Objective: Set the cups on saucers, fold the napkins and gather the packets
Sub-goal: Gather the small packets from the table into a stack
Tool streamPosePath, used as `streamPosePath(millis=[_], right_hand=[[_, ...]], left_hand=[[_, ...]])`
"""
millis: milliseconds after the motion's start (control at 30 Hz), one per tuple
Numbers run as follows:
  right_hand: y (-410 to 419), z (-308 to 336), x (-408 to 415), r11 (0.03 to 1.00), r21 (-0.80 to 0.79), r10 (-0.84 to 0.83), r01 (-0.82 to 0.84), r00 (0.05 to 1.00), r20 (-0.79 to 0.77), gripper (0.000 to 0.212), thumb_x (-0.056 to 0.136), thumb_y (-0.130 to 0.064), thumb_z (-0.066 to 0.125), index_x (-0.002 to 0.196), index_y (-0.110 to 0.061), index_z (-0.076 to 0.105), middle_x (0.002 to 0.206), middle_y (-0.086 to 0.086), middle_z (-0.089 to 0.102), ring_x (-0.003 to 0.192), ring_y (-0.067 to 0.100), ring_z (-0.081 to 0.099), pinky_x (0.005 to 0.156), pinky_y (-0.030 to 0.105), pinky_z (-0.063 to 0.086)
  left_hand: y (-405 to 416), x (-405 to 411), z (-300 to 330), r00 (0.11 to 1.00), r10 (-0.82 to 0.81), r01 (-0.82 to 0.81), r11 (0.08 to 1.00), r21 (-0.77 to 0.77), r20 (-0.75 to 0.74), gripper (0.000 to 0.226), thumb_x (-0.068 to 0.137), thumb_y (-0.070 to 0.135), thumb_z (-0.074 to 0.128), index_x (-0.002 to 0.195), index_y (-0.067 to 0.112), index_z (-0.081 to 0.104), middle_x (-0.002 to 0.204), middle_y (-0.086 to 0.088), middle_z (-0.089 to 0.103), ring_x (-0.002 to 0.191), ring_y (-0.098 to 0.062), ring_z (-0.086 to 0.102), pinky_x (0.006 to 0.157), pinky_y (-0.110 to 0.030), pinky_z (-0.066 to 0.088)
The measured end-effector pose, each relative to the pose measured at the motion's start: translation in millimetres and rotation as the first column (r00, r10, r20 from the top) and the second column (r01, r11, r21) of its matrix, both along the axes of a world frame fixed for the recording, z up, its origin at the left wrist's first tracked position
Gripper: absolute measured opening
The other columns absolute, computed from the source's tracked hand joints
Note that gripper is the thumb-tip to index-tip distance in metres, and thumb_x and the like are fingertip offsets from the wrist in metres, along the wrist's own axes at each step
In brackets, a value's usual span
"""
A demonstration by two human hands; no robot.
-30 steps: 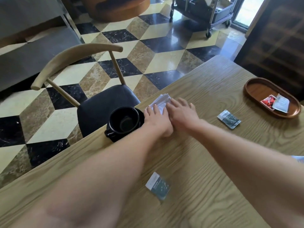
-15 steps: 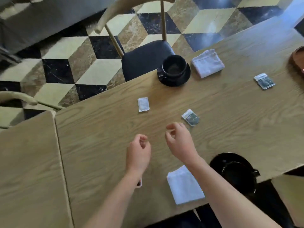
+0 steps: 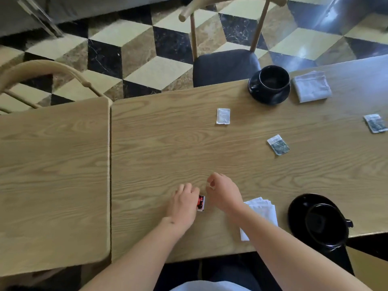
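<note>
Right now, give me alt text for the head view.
The left hand rests on a red packet on the wooden table, right hand beside it. Three more packets lie loose; two black cups sit on saucers, each beside a folded napkin.

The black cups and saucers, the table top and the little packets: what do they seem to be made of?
Far cup and saucer, near cup and saucer: probably glazed ceramic, black with glossy highlights.
Table: pale wood or wood-look veneer, matte, with visible grain lines.
White packet looks like matte paper; dark packet looks like printed foil or plastic, but it shows no clear sheen.
</note>
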State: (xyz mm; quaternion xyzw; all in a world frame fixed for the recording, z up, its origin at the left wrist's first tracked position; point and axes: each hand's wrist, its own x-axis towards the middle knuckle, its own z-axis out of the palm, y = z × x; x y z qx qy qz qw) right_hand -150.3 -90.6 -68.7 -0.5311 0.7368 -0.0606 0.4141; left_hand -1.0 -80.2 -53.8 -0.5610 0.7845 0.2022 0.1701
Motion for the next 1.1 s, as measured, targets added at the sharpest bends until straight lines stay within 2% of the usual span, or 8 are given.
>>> streamPosePath(millis=[200, 333, 433, 533, 700, 833, 967, 1100], right_hand=[[-117.6, -6.4, -56.9, 0.835, -0.025, -0.547, 0.549, 0.835, 0.058, 0.025, 0.088, -0.027, 0.058, 0.108, -0.013, 0.065, 0.112, 0.008, 0.069, 0.101, 0.027, 0.062, 0.082, 0.030, 0.046], [-185.2, -7.6, -78.3, 0.823, -0.064, -0.566, 0.565, 0.825, 0.011, 0.033, 0.090, -0.035, 0.065, 0.112, -0.010, 0.058, 0.114, 0.009, 0.065, 0.094, 0.029, 0.060, 0.075, 0.034, 0.044], [-205.2, -13.0, -76.9, 0.876, -0.058, -0.481, 0.478, 0.873, -0.078, 0.043, 0.089, -0.040, 0.068, 0.116, -0.008, 0.058, 0.114, 0.009, 0.065, 0.100, 0.032, 0.064, 0.078, 0.038, 0.052], [-211.8, -21.0, -73.9, 0.908, -0.045, -0.419, 0.417, 0.899, -0.125, 0.041, 0.089, -0.039, 0.068, 0.115, -0.008, 0.060, 0.111, 0.009, 0.066, 0.096, 0.030, 0.064, 0.075, 0.036, 0.051], [-205.8, -17.0, -72.0, 0.908, -0.040, -0.416, 0.416, 0.909, 0.015, 0.027, 0.091, -0.031, 0.065, 0.110, -0.012, 0.070, 0.107, 0.006, 0.072, 0.097, 0.025, 0.067, 0.080, 0.035, 0.055], [-163.7, -2.3, -56.4, 0.895, -0.043, -0.414, 0.444, 0.863, 0.291, 0.023, 0.087, -0.029, 0.068, 0.094, -0.007, 0.072, 0.083, 0.000, 0.070, 0.076, 0.017, 0.064, 0.066, 0.032, 0.049], [-97.9, 12.8, -42.4, 0.942, 0.058, -0.321, 0.329, 0.845, 0.428, 0.026, 0.089, -0.028, 0.071, 0.087, -0.002, 0.071, 0.065, -0.001, 0.061, 0.054, 0.005, 0.058, 0.052, 0.025, 0.039], [-52.5, 21.3, -38.5, 0.981, 0.053, -0.190, 0.184, 0.894, 0.405, 0.021, 0.089, -0.028, 0.072, 0.071, -0.020, 0.064, 0.054, -0.014, 0.056, 0.049, -0.003, 0.049, 0.050, 0.017, 0.035]], left_hand=[[-8.1, 2.3, -13.5, 0.997, -0.064, 0.064, 0.998, -0.001, 0.047, 0.024, 0.090, 0.021, 0.063, 0.113, 0.020, 0.057, 0.117, -0.002, 0.056, 0.116, -0.026, 0.049, 0.091, -0.035, 0.036], [-12.8, 0.7, -13.6, 0.981, 0.186, -0.180, 0.979, 0.093, -0.053, 0.022, 0.090, 0.013, 0.056, 0.110, 0.023, 0.057, 0.106, -0.004, 0.070, 0.104, -0.029, 0.060, 0.081, -0.036, 0.042], [-27.4, 1.6, -14.5, 0.796, 0.551, -0.494, 0.831, 0.257, -0.252, 0.000, 0.089, 0.016, 0.062, 0.089, 0.016, 0.062, 0.084, -0.003, 0.069, 0.081, -0.028, 0.062, 0.066, -0.036, 0.043], [-42.5, 1.5, -17.5, 0.548, 0.777, -0.668, 0.629, 0.397, -0.310, 0.022, 0.089, 0.013, 0.066, 0.069, 0.013, 0.055, 0.066, -0.001, 0.057, 0.065, -0.022, 0.050, 0.060, -0.033, 0.033], [-63.8, 4.1, -21.0, 0.226, 0.914, -0.741, 0.385, 0.551, -0.336, 0.005, 0.089, 0.011, 0.072, 0.089, 0.007, 0.069, 0.086, -0.012, 0.071, 0.082, -0.031, 0.070, 0.076, -0.044, 0.060], [-78.9, -0.6, -13.7, -0.035, 0.947, -0.676, 0.214, 0.705, -0.320, 0.007, 0.096, 0.003, 0.059, 0.093, 0.010, 0.058, 0.095, -0.014, 0.065, 0.075, -0.024, 0.066, 0.063, -0.037, 0.062], [-86.9, -10.2, -0.5, -0.100, 0.946, -0.608, 0.187, 0.772, -0.308, 0.008, 0.099, 0.005, 0.052, 0.098, 0.011, 0.058, 0.100, -0.018, 0.069, 0.083, -0.030, 0.070, 0.071, -0.042, 0.063], [-88.1, -21.6, 10.6, -0.146, 0.948, -0.485, 0.181, 0.856, -0.283, 0.021, 0.095, 0.013, 0.052, 0.102, 0.013, 0.072, 0.091, -0.012, 0.077, 0.078, -0.027, 0.074, 0.075, -0.045, 0.061]])
